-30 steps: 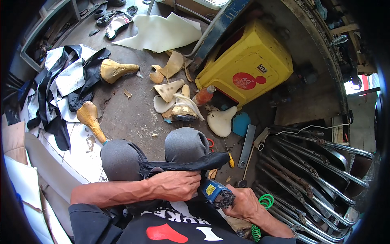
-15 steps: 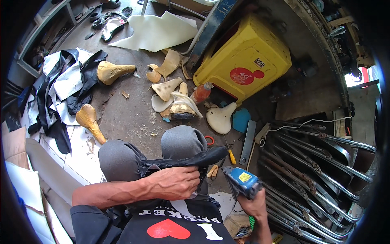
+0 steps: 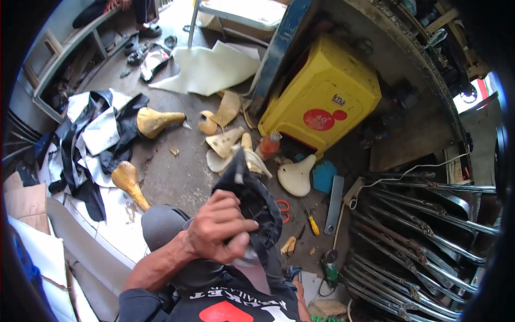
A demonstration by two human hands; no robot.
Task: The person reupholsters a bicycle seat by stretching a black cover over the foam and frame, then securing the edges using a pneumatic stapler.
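My left hand (image 3: 220, 231) is closed on a black bicycle saddle (image 3: 255, 212), lifted and tilted so that its dark underside, with pale material at the lower end, shows. My right hand (image 3: 298, 290) shows only partly at the lower edge, behind my body, beside a blue tool (image 3: 292, 271); its fingers are mostly hidden. Beyond the saddle lie pale saddle pieces (image 3: 222, 144), a cream saddle (image 3: 295, 177), red scissors (image 3: 284, 217) and a yellow screwdriver (image 3: 313, 225). A green-handled tool (image 3: 331, 273) is at right of my right hand.
A yellow plastic stool (image 3: 319, 91) lies tipped at upper right, near an orange bottle (image 3: 269, 145). Metal chair frames (image 3: 424, 247) stack at right. Fabric scraps (image 3: 96, 155), tan saddles (image 3: 129, 180) and cardboard (image 3: 29, 206) lie left. Another person's hands (image 3: 117, 4) and legs show top left.
My left hand has raised the saddle and turned its underside up. My right hand and the blue tool have dropped back, mostly out of sight. The view has tipped up, revealing another person.
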